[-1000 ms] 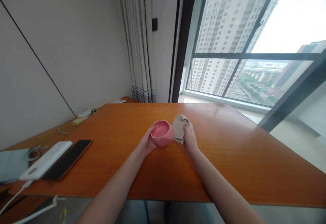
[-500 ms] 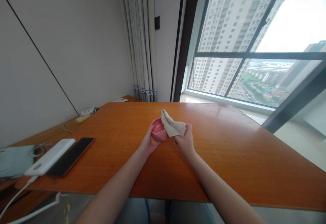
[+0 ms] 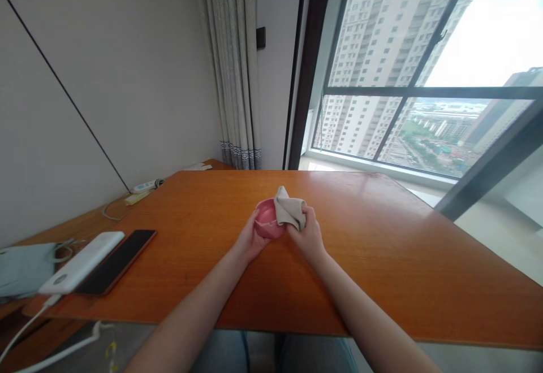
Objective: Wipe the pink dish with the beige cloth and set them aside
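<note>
A small pink bowl [image 3: 266, 220] is held above the middle of the table, tilted toward me. My left hand [image 3: 251, 239] grips it from the left, thumb near the rim and fingers underneath. In my right hand [image 3: 307, 234] is a light grey cloth [image 3: 290, 210], pinched between thumb and fingers. The cloth lies over the bowl's right rim and hides that side. Part of the bowl's inside shows to the left of the cloth.
At the left of the brown wooden table [image 3: 382, 271] lie a white power bank [image 3: 85, 263] with a cable and a dark phone [image 3: 121, 263]. A pale blue pouch [image 3: 25, 268] and a power strip [image 3: 145, 186] are farther left. A window [image 3: 416, 90] stands beyond.
The bowl and my left hand have shifted slightly to the right. My right hand has moved a little left, and the cloth is more bunched against the bowl's rim.
</note>
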`<state>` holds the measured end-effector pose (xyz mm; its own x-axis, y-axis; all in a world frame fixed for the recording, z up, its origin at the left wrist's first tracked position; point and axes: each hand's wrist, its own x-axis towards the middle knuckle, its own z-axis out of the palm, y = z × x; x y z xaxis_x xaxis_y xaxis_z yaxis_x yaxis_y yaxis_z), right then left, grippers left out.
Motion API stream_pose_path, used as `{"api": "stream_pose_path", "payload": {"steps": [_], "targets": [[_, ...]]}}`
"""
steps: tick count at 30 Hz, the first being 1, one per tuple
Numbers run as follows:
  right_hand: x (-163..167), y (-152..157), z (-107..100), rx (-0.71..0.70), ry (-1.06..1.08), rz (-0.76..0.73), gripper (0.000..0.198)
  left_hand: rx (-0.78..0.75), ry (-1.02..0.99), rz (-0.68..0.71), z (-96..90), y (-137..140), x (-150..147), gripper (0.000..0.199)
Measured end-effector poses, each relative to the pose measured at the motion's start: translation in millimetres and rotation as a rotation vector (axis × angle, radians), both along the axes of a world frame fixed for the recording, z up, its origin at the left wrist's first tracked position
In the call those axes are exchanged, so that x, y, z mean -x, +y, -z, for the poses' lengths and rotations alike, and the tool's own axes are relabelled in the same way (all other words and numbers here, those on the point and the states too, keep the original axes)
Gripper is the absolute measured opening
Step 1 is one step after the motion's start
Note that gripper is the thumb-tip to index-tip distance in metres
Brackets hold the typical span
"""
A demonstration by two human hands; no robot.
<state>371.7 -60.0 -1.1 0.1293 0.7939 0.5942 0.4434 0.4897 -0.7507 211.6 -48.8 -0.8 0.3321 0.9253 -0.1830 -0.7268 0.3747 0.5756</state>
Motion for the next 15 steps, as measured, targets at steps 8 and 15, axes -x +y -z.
{"api": "stream_pose_path", "payload": {"steps": [8,15], "targets": [[2.2,-1.3,5.0,-0.084,-0.184,-0.011,0.030,0.009,-0.015,-0.014,-0.2,1.2,0.2,0.036],[-0.6,5.3,-0.5,-0.089,-0.228,-0.062,0.047,-0.055,-0.007,0.015,6.5,2.9,1.5,0.044]]}}
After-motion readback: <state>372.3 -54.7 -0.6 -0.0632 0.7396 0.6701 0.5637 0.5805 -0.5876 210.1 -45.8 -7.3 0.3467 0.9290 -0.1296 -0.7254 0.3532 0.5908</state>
